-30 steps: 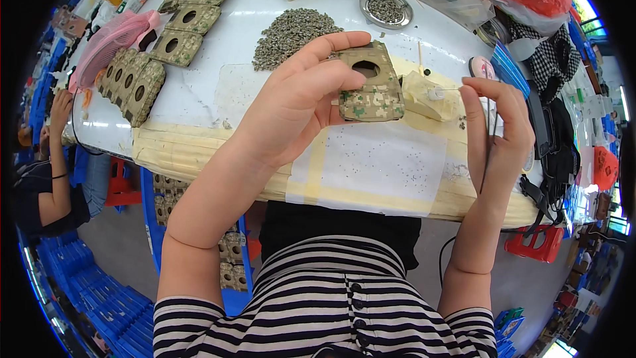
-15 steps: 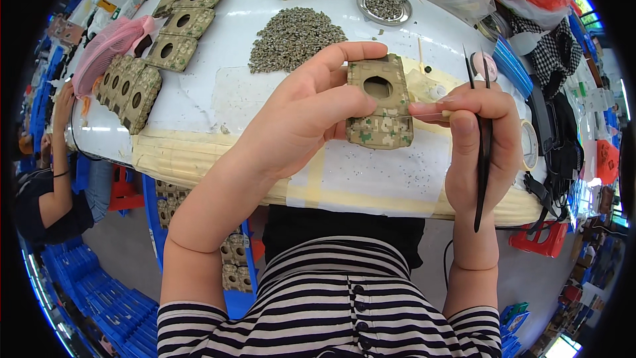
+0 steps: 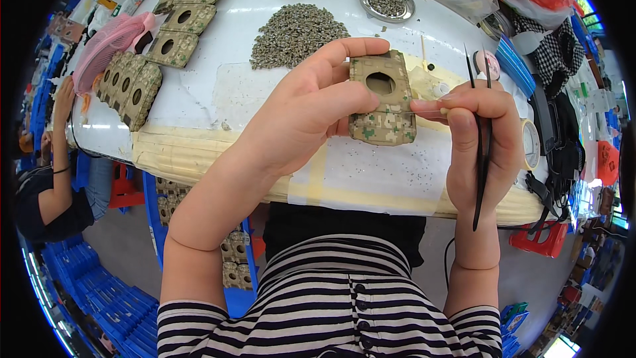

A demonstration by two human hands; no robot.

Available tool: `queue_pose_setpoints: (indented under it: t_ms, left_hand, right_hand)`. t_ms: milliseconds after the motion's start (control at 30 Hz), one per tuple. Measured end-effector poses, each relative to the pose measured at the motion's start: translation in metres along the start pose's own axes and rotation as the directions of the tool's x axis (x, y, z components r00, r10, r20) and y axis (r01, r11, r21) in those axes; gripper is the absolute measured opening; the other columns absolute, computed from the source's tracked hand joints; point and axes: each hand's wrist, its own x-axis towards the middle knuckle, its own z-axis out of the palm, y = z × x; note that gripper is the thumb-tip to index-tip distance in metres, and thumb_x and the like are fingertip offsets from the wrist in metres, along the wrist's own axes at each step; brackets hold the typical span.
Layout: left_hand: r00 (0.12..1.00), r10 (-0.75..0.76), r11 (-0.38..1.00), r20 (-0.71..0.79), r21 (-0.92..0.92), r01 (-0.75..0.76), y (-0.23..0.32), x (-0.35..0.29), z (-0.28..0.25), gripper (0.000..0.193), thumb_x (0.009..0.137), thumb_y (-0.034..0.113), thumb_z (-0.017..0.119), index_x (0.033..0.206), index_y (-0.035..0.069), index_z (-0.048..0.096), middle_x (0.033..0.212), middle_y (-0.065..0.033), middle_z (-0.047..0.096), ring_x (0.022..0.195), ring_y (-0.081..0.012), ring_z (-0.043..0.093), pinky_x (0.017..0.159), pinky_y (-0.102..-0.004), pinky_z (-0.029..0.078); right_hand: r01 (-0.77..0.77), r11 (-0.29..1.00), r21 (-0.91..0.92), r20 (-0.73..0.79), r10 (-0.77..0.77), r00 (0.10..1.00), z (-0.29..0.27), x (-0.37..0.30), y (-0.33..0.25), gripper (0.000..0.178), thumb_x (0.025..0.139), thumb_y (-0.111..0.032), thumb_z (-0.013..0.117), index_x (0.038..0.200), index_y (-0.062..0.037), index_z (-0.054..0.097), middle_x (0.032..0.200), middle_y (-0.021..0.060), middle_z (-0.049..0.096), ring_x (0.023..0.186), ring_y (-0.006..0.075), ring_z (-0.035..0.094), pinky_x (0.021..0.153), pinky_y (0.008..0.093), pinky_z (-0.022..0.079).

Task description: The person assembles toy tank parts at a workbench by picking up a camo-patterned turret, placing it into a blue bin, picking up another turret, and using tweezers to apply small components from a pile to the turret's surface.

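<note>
My left hand (image 3: pixel 311 99) is closed round a flat camouflage shell (image 3: pixel 382 122) with a round hole, like a toy tank hull. It is held above the table, thumb on its face and a finger along its far edge. Black tweezers (image 3: pixel 481 179) stand upright in my closed right hand (image 3: pixel 483 139), their tips apart and pointing away from me. Between that thumb and index finger is a thin, pale, thread-like piece (image 3: pixel 434 112), reaching to the shell's right side; its kind is too fine to make out. A fingertip touches that side.
Beyond the shell lies a heap of small grey metal parts (image 3: pixel 298 34); more fill a round dish (image 3: pixel 386 3). Finished-looking camouflage shells (image 3: pixel 173 46) line the left. White paper (image 3: pixel 371 176) with tiny specks covers the near edge. A tape roll (image 3: pixel 529 144) lies right; another person's arm (image 3: pixel 61 132) shows left.
The scene has shifted very slightly in the view. Both hands keep their grips, and the shell stays almost in the same place.
</note>
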Motion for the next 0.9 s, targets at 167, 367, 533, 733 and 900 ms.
queue_pose_setpoints:
  t_ms: [167,367,533,733,900]
  left_hand:
    - [1.0,0.001,1.0,0.002,0.012,-0.001,-0.001,0.0,-0.001,0.054,0.082,0.002,0.05,0.135,-0.001,0.039,0.119,-0.0129,0.057,0.108,-0.0165,0.057,0.09,-0.0293,0.048]
    - [1.0,0.026,0.997,-0.01,0.071,-0.025,-0.001,0.0,-0.001,0.055,0.081,0.003,0.05,0.135,-0.001,0.039,0.12,-0.0138,0.056,0.11,-0.0193,0.058,0.092,-0.0306,0.048]
    - [0.999,0.037,0.996,-0.009,0.086,-0.036,-0.001,0.001,0.002,0.055,0.08,0.002,0.049,0.134,-0.002,0.039,0.121,-0.0167,0.056,0.112,-0.0245,0.058,0.093,-0.0329,0.049]
    - [0.999,0.041,0.992,0.008,0.115,-0.042,-0.002,0.003,-0.003,0.057,0.079,0.003,0.047,0.134,-0.005,0.037,0.124,-0.0216,0.053,0.113,-0.0293,0.058,0.092,-0.035,0.051]
    - [0.999,0.046,0.99,0.003,0.132,-0.046,0.0,0.001,-0.002,0.059,0.079,0.006,0.049,0.136,-0.006,0.035,0.125,-0.0218,0.052,0.114,-0.0314,0.057,0.092,-0.0355,0.051]
  right_hand:
    - [-0.053,0.994,0.093,-0.005,0.054,0.999,0.0,-0.002,0.0,0.003,0.091,-0.001,0.054,0.091,0.0016,0.054,0.082,0.0081,0.062,0.074,0.0122,0.059,0.066,0.0215,0.046]
    - [-0.122,0.976,0.181,-0.191,0.156,0.969,-0.015,0.0,0.001,0.012,0.097,-0.009,0.049,0.095,0.0025,0.051,0.087,0.0091,0.06,0.084,0.017,0.066,0.076,0.0255,0.054]
    - [0.057,0.814,-0.578,-0.148,-0.174,0.974,-0.029,0.0,0.022,0.006,0.086,-0.004,0.064,0.085,-0.0006,0.059,0.079,0.0072,0.06,0.069,0.0164,0.06,0.063,0.024,0.045]
    - [0.096,0.778,-0.621,0.034,-0.095,0.995,-0.023,-0.002,0.028,0.016,0.084,-0.01,0.066,0.098,-0.0029,0.063,0.082,0.0094,0.061,0.07,0.022,0.057,0.065,0.0307,0.045]
    - [-0.009,0.932,-0.363,-0.068,-0.017,0.998,-0.044,-0.023,0.015,0.043,0.089,-0.029,0.062,0.118,0.001,0.052,0.098,0.0136,0.064,0.09,0.0218,0.062,0.083,0.0312,0.045]
